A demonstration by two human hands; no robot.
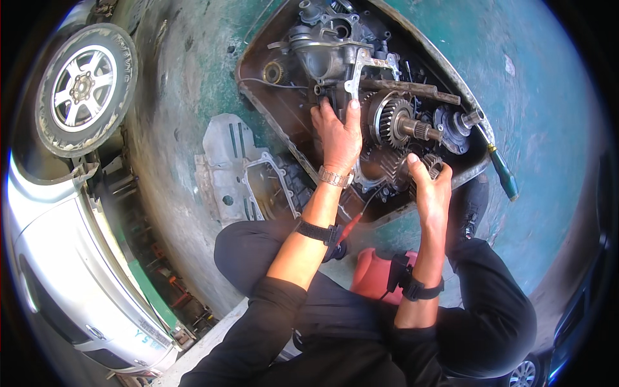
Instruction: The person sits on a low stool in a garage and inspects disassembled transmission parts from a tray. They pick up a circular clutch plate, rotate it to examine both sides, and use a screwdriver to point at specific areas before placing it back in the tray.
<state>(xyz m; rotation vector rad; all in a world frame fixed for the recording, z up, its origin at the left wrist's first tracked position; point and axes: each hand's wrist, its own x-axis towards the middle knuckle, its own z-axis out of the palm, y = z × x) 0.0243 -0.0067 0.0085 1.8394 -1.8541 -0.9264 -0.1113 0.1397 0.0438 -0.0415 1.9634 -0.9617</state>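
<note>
Grey toothed gear (436, 169) sits around 5 o'clock in the brown tray (284, 106), right hand (431, 190) curled round it; left hand's (340, 135) at the housing (313, 61) near 11, can't tell if it's gripping.

Gear (436, 166) partly behind right hand (432, 192)

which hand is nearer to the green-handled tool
The right. Your right hand is on a gear, to the left of the green-handled tool; your left hand is farther left, at the grey metal casing.
</note>
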